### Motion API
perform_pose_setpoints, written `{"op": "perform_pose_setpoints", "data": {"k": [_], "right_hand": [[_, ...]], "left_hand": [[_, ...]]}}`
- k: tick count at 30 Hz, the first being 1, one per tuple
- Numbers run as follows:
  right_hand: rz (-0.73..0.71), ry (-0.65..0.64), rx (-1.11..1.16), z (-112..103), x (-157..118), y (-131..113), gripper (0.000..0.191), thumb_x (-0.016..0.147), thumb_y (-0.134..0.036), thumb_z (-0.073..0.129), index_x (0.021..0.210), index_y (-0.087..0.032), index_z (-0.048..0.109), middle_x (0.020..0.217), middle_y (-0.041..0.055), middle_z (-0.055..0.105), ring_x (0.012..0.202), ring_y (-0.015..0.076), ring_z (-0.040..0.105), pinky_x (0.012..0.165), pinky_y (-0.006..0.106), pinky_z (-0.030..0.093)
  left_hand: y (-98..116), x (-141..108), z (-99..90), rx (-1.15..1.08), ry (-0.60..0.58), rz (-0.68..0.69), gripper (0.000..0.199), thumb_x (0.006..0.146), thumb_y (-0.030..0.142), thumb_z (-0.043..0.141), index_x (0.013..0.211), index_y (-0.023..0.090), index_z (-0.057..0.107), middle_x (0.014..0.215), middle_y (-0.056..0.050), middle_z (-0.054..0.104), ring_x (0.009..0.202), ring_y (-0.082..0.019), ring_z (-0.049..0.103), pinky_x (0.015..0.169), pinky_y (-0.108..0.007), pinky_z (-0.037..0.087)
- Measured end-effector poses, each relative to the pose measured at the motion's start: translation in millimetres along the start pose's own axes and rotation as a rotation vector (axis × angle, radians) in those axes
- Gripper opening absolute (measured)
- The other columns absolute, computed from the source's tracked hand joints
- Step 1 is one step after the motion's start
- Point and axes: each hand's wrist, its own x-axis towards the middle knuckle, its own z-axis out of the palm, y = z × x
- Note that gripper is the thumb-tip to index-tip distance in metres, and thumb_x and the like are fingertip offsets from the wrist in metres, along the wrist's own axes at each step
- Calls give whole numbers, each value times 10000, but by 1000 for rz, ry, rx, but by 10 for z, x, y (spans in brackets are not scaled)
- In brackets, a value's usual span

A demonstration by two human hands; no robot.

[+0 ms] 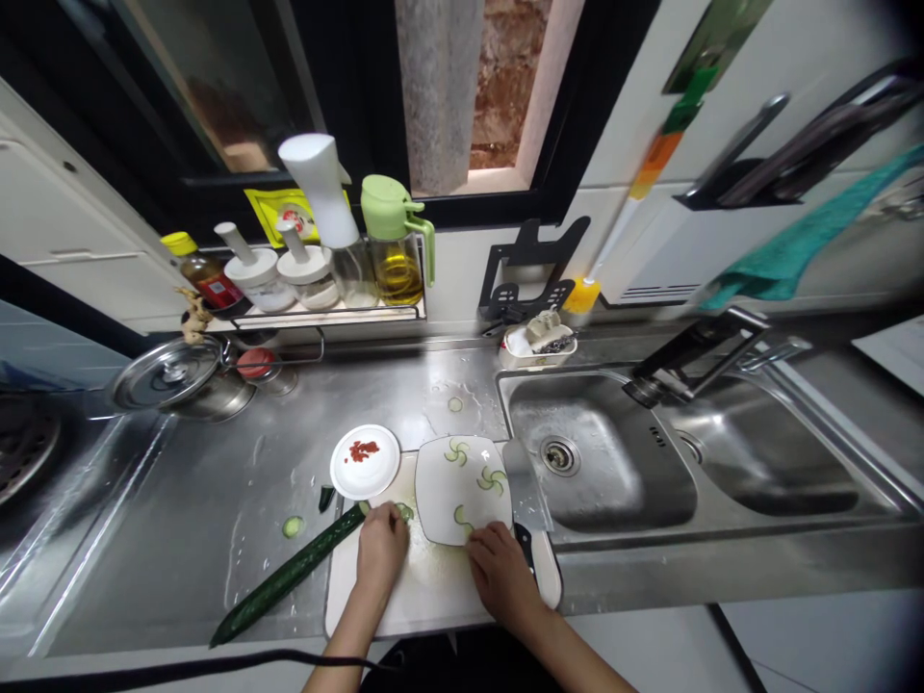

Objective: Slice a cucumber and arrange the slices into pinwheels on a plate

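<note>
A white square plate rests on the white cutting board, with cucumber slices laid in pinwheel shapes. My right hand is at its lower edge, fingers curled by a partial group of slices; what they hold is too small to tell. My left hand has bent fingers beside cucumber slices on the board; its grip is hidden. A long cucumber lies slanted with its cut end near that hand. The cleaver lies partly under the plate's right side, its black handle beyond my right hand.
A small white plate with red bits touches the board's upper left. A double sink is at the right. Seasoning jars and an oil bottle stand on a shelf. A lidded pot sits at the left.
</note>
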Motion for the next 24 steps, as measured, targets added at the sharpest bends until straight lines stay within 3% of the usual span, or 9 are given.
{"op": "perform_pose_setpoints", "data": {"k": [10, 16, 20, 24], "right_hand": [[17, -7, 95, 62, 99, -38, 207, 830, -93, 470, 869, -191, 648, 892, 59, 630, 909, 203, 496, 822, 336, 412], [79, 25, 206, 91, 287, -115, 227, 779, -78, 498, 913, -193, 640, 896, 59, 644, 926, 202, 533, 836, 338, 422], [181, 32, 365, 50, 439, -157, 242, 752, -134, 553, 964, -206, 646, 932, 52, 664, 941, 204, 555, 831, 329, 431], [305, -48, 499, -21, 536, -153, 116, 744, -189, 559, 803, -207, 657, 834, 19, 668, 853, 183, 583, 768, 294, 436]], "left_hand": [[-27, -42, -67, -330, -71, -83, 203, 767, 303, 506, 823, 180, 658, 715, -13, 652, 661, -140, 581, 680, -249, 432], [56, -57, -126, -644, -255, -168, 339, 653, 490, 643, 681, 153, 623, 557, 41, 532, 529, -92, 460, 555, -212, 360], [228, -69, -186, -814, -402, -169, 329, 622, 453, 692, 708, 141, 634, 576, 41, 537, 545, -76, 450, 561, -202, 336], [367, -61, -207, -919, -539, -191, 332, 622, 432, 710, 744, 133, 634, 582, 49, 519, 526, -55, 404, 531, -197, 290]]}}
